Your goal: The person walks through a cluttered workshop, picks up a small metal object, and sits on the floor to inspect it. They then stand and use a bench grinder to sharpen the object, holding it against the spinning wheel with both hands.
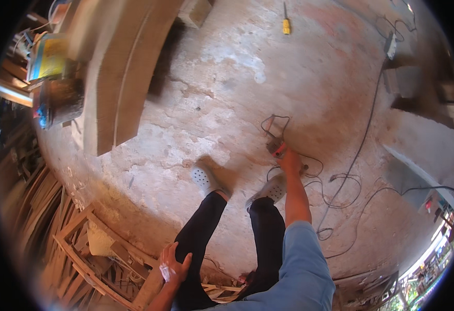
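Note:
My right hand (290,161) is closed round a small red and dark corded power tool (277,147), low by the floor just beyond my right shoe (274,189). Its exact kind is hard to make out, as the hand covers part of it. A dark cord loops beside the tool. My left hand (174,263) lies on my left thigh with the fingers apart. Something white and crumpled (168,272), perhaps a wrap or a bit of paper, sits on the back of this hand near the wrist.
A yellow-handled screwdriver (287,26) lies on the worn concrete floor (227,78). Long dark cables (376,98) trail along the right. A large wooden beam (118,83) stands at the left, near a dark can (58,102). Wooden strips (45,217) and a wooden frame (82,264) fill the lower left.

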A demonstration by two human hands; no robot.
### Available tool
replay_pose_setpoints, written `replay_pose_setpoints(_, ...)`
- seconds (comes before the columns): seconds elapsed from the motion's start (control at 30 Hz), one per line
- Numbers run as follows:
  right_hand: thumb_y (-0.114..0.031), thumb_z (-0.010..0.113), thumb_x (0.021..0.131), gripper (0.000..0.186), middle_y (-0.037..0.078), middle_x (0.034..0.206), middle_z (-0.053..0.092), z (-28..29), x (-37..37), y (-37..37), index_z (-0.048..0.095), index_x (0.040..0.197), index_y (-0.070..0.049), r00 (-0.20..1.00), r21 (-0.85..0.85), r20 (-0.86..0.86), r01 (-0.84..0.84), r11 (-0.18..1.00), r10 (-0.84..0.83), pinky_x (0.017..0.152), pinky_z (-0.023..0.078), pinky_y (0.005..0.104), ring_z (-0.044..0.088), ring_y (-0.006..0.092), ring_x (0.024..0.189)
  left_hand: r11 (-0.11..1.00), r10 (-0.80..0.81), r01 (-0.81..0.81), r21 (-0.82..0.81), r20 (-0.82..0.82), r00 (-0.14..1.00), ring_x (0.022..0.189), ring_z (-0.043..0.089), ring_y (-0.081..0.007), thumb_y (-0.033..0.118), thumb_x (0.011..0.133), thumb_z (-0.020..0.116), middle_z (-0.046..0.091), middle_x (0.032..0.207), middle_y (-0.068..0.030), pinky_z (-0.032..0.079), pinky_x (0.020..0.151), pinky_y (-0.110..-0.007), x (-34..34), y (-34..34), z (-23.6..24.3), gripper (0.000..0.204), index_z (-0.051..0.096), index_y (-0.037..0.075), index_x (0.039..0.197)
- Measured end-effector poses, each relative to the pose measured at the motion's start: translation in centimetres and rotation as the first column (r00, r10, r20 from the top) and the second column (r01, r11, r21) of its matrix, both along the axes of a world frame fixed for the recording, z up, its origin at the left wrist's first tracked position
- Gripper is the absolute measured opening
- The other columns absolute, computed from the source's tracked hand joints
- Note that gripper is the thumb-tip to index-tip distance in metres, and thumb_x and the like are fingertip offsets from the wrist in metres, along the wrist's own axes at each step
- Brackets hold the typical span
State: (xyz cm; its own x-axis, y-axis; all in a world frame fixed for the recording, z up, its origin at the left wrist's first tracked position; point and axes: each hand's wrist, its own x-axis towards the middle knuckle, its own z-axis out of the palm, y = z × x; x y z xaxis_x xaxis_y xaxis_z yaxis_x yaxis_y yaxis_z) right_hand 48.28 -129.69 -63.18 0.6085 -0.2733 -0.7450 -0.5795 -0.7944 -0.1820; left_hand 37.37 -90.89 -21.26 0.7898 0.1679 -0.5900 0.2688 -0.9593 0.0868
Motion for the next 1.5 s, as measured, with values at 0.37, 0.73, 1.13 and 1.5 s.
replay_pose_setpoints(0.37, -0.031, 0.051, 0.092, 0.035, 0.025, 0.105, 0.066, 26.3, -9.7, 8.4, 0.065, 0.107, -0.002, 0.99, 0.185, -0.025, -0.131, 0.974, 0.138, 0.087, 0.051, 0.0519, 0.063, 0.043, 0.1, 0.994, 0.106, -0.097, 0.049, -0.277, 0.955, 0.124, 0.051, -0.0348, 0.046, 0.086, 0.064, 0.054, 0.131, -0.0148, 0.044, 0.102, -0.046, 0.8, -0.6, 3.0, 0.054, 0.056, 0.013, 0.129)
replay_pose_setpoints(0.73, -0.034, 0.052, 0.095, 0.046, 0.018, 0.067, 0.069, 46.7, -5.8, 0.5, 0.072, 0.075, 0.002, 0.871, -0.016, 0.14, -0.474, 0.88, 0.472, 0.065, 0.056, 0.0415, 0.069, 0.0317, 0.062, 0.899, 0.302, -0.395, -0.189, -0.385, 0.872, 0.132, 0.049, -0.0354, 0.054, 0.084, 0.063, 0.046, 0.147, -0.0158, 0.041, 0.107, -0.049, 7.1, 9.9, 10.8, 0.067, 0.052, 0.019, 0.14)
replay_pose_setpoints(1.13, -0.036, 0.057, 0.093, 0.039, 0.008, 0.063, 0.059, 58.6, 21.9, 24.0, 0.07, 0.087, 0.0, 0.998, 0.297, -0.055, 0.018, 0.955, -0.002, 0.043, 0.047, 0.0314, 0.056, 0.0157, 0.049, 0.554, 0.682, -0.577, -0.601, -0.07, 0.728, 0.08, 0.071, -0.024, 0.049, 0.086, 0.067, 0.072, 0.092, -0.0153, 0.054, 0.074, -0.04, 27.5, 24.5, 14.5, 0.048, 0.07, 0.007, 0.111)
replay_pose_setpoints(1.5, -0.033, 0.062, 0.093, 0.03, 0.003, 0.061, 0.058, 64.4, 40.9, 43.9, 0.064, 0.088, -0.003, 0.998, 0.591, 0.053, -0.019, 0.807, -0.015, 0.043, 0.04, 0.0255, 0.054, 0.0108, 0.049, 0.077, 0.947, -0.86, -0.504, -0.234, 0.221, 0.066, 0.068, -0.0186, 0.041, 0.084, 0.072, 0.072, 0.081, -0.0106, 0.054, 0.063, -0.033, 22.3, 37.5, 12.5, 0.045, 0.071, 0.001, 0.105)
